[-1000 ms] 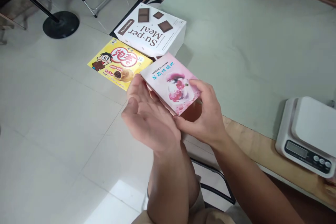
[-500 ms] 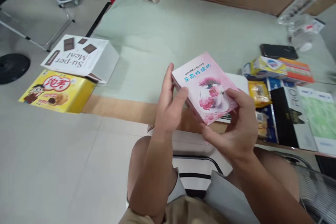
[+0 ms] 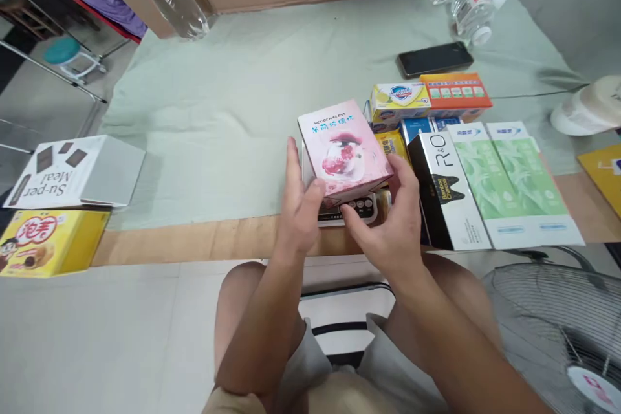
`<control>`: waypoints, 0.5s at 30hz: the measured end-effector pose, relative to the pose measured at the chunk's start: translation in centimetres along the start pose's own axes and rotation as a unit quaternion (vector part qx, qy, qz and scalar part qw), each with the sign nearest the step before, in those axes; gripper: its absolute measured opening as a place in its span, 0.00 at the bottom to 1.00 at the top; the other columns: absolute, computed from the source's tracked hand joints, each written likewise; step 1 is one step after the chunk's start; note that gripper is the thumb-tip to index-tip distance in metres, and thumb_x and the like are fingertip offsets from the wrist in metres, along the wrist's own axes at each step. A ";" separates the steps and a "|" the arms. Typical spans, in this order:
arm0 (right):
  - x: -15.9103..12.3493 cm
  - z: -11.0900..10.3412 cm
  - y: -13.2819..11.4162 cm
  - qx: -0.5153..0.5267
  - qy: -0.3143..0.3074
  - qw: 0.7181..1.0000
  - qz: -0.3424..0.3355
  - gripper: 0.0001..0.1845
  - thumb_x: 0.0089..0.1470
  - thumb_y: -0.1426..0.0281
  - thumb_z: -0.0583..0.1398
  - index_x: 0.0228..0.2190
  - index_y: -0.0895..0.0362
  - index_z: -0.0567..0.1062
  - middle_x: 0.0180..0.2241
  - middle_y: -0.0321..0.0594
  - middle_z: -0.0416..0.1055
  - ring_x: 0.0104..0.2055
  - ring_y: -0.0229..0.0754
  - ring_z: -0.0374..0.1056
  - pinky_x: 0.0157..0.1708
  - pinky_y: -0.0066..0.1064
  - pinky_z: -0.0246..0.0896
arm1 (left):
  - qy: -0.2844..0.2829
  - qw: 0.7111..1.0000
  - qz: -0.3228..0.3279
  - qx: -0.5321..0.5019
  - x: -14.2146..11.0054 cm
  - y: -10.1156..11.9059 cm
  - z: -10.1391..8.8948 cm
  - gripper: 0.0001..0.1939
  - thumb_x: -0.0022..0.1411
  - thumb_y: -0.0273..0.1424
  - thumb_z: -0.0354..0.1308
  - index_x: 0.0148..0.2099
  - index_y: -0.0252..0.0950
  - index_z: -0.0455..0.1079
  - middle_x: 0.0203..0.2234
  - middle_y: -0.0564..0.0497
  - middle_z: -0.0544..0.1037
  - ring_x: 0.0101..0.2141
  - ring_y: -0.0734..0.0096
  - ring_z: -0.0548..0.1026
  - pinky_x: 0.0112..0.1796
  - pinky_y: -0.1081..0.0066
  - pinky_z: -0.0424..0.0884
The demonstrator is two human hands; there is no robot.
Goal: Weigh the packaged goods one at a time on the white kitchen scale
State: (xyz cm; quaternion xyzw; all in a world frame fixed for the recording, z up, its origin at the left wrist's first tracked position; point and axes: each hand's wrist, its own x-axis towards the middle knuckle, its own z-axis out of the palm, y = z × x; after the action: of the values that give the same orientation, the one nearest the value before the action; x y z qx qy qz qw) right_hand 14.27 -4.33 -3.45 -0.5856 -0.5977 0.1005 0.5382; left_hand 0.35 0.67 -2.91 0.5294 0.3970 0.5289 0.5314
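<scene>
L forearm [image 3: 264, 317] bare, slants fwd & R. L hand [image 3: 298, 213]: fingers straight, pointing fwd, thumb angled off twd R. R forearm [image 3: 451, 330] also bare, in diag. from lower R. R hand [image 3: 391, 226] curled in a grip, thumb pointing L, fingers opp. Hands close tog., thumbs not touching. Knees [image 3: 240, 288] bent, apart.
</scene>
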 end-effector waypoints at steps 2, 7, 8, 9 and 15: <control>-0.3 -0.4 0.3 0.024 0.001 1.000 0.013 0.45 0.55 0.66 0.67 0.69 0.49 0.56 0.67 0.53 0.62 0.71 0.58 0.61 0.71 0.63 0.58 | 0.040 0.999 -0.001 0.013 -0.3 -0.4 -0.6 0.42 0.69 0.57 0.55 0.78 0.46 0.53 0.80 0.50 0.46 0.79 0.57 0.41 0.77 0.59 0.44; -0.7 -0.5 0.9 0.045 0.004 0.998 0.041 0.43 0.57 0.68 0.66 0.69 0.50 0.57 0.67 0.53 0.62 0.72 0.57 0.61 0.71 0.63 0.57 | 0.045 0.999 -0.004 0.024 -0.9 -0.7 -1.6 0.43 0.65 0.59 0.58 0.75 0.44 0.60 0.78 0.46 0.52 0.78 0.54 0.47 0.76 0.57 0.48; -0.7 -0.4 0.9 0.046 0.004 0.998 0.050 0.42 0.57 0.68 0.65 0.69 0.51 0.57 0.68 0.53 0.62 0.72 0.57 0.61 0.71 0.63 0.58 | 0.041 0.999 -0.006 0.029 -0.9 -0.5 -1.6 0.44 0.65 0.60 0.59 0.74 0.43 0.61 0.78 0.45 0.54 0.78 0.52 0.48 0.76 0.56 0.49; -0.7 -0.3 0.8 0.047 0.001 0.997 0.057 0.42 0.58 0.67 0.65 0.69 0.51 0.57 0.68 0.54 0.62 0.72 0.58 0.61 0.71 0.63 0.58 | 0.037 0.999 -0.007 0.036 -1.0 -0.3 -1.5 0.44 0.64 0.60 0.59 0.74 0.43 0.62 0.77 0.45 0.55 0.77 0.51 0.50 0.76 0.55 0.50; -0.2 0.0 0.6 0.080 -0.059 0.993 0.070 0.43 0.60 0.66 0.63 0.71 0.52 0.53 0.70 0.57 0.62 0.71 0.57 0.64 0.68 0.59 0.66 | -0.011 0.999 -0.005 0.049 -0.5 1.2 0.3 0.38 0.64 0.59 0.59 0.68 0.41 0.68 0.70 0.41 0.68 0.74 0.46 0.60 0.73 0.52 0.57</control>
State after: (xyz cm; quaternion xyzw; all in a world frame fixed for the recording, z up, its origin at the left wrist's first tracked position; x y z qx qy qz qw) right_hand 14.57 -4.37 -3.98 -0.5741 -0.5762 0.2200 0.5386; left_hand 0.43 -0.04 -1.74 0.5585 0.4190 0.5006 0.5117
